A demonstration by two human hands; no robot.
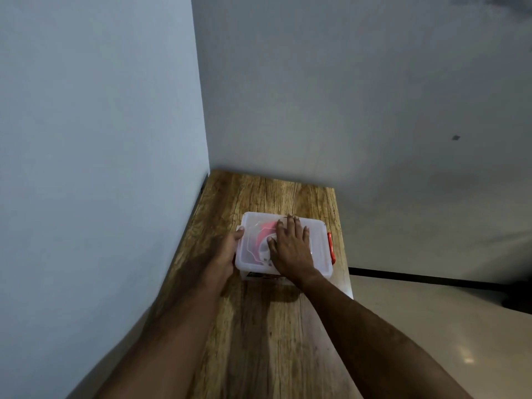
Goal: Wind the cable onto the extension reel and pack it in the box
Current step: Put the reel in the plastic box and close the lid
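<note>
Flat right hand (290,249) presses lid (318,240) of box (260,276), fingers spread; left hand (227,249) grips left end — reel (263,231) inside, mid-table, long axis left-right, red latch (331,247) right.

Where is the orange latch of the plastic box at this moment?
In the head view the orange latch sits on the right end of the box, just right of the right hand lying flat on the lid.
</note>
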